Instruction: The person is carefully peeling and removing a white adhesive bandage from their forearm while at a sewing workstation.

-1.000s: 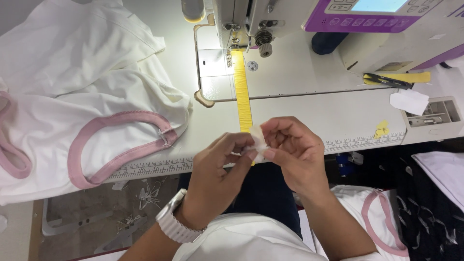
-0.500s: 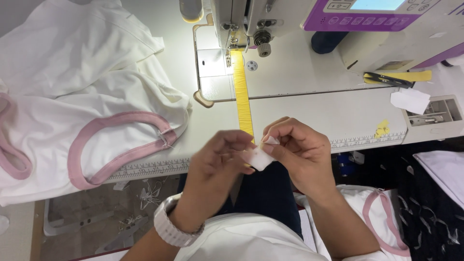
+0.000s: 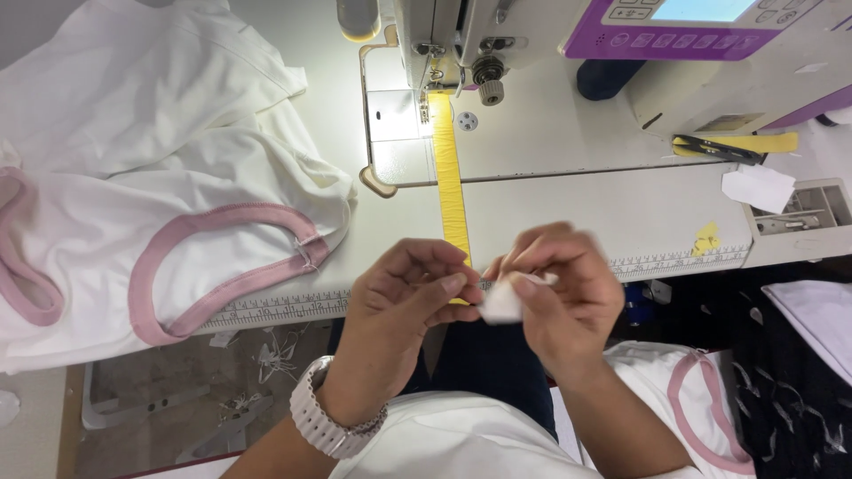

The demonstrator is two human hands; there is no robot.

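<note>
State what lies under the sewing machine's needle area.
A yellow strip runs from under the sewing machine head across the white table towards the hands. The part beneath the head is hidden.

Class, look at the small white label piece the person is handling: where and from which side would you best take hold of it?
Pinch the small white label piece at its free lower edge, coming from below. It is thin and flat, its upper part is already pinched between the left hand and right hand, and only the lower corner hangs clear.
</note>
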